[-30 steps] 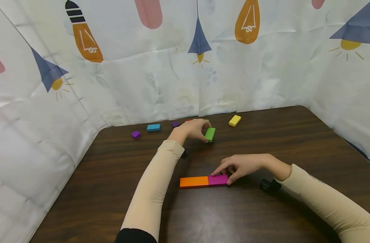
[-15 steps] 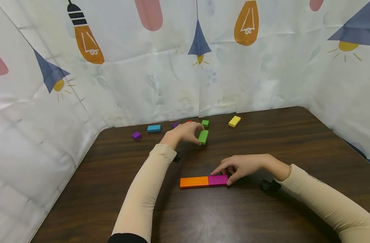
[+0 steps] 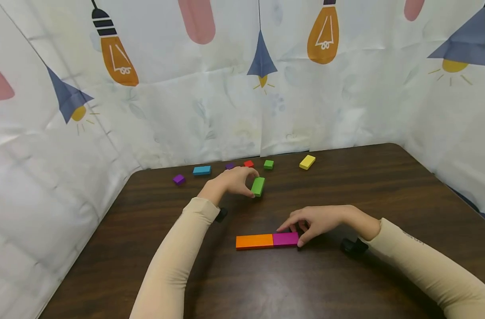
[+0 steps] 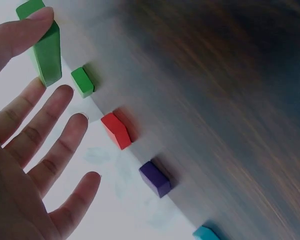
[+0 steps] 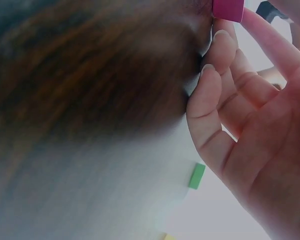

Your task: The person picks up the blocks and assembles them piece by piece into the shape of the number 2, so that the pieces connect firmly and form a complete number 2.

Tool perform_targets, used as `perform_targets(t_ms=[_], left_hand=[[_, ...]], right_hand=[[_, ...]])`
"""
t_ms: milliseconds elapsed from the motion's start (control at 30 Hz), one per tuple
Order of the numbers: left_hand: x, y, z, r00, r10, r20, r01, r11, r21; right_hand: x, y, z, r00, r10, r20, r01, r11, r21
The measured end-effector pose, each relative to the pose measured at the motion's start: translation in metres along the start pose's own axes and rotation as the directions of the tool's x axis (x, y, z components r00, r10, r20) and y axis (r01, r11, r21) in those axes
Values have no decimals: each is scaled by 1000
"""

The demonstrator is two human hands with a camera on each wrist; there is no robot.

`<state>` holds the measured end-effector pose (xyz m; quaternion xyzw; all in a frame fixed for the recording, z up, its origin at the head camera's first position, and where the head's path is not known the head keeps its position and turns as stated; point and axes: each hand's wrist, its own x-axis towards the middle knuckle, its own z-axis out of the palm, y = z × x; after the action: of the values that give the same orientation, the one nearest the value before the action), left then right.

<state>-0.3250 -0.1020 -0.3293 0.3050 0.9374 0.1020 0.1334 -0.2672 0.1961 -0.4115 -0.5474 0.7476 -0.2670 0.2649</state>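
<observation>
My left hand [image 3: 234,180] pinches a long green block [image 3: 258,187] between thumb and index finger; in the left wrist view the block [image 4: 47,50] is held by its ends while the other fingers spread free. Nearer me, an orange block [image 3: 254,241] and a magenta block [image 3: 285,239] lie end to end in a row on the table. My right hand [image 3: 318,221] holds the magenta block's right end between thumb and index finger. In the right wrist view only one end of the magenta block [image 5: 228,10] shows, and the remaining fingers curl against the table.
Along the table's far edge lie a violet block [image 3: 179,179], a blue block [image 3: 202,170], a dark purple block [image 3: 230,165], a red block [image 3: 248,164], a small green block [image 3: 268,165] and a yellow block [image 3: 307,162]. A patterned curtain [image 3: 166,110] hangs behind the table.
My left hand has moved left and toward me with the long green block, uncovering the small green and red blocks behind. My right hand has stayed at the magenta block.
</observation>
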Motion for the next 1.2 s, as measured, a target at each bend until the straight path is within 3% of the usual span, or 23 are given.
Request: perform_targets(t_ms=[67, 333, 433, 600, 700, 833, 1033, 1200], left_hand=[[-5, 0, 1, 1000, -4, 6, 4, 1000, 3], [-15, -2, 2, 1000, 12, -19, -12, 1000, 13], [-20, -4, 5, 1000, 21, -18, -21, 1000, 18], [-30, -6, 10, 999, 38, -33, -36, 999, 40], [-37, -7, 13, 999, 39, -35, -37, 998, 54], [-45, -10, 17, 999, 31, -32, -29, 998, 51], [-52, -14, 21, 999, 25, -40, -23, 999, 47], [-57, -16, 25, 999, 34, -39, -32, 998, 48]], right_hand=[[0, 1, 1, 1000, -6, 2, 6, 1000, -11], [0, 41, 7, 998, 59, -13, -59, 998, 31], [1, 30, 5, 999, 44, -8, -44, 999, 23], [1, -34, -7, 994, 108, -5, -108, 994, 34], [2, -12, -3, 992, 128, -6, -127, 991, 40], [3, 32, 7, 998, 54, -14, -54, 999, -3], [1, -16, -4, 999, 45, -11, -45, 999, 6], [3, 8, 4, 999, 46, -6, -46, 999, 10]])
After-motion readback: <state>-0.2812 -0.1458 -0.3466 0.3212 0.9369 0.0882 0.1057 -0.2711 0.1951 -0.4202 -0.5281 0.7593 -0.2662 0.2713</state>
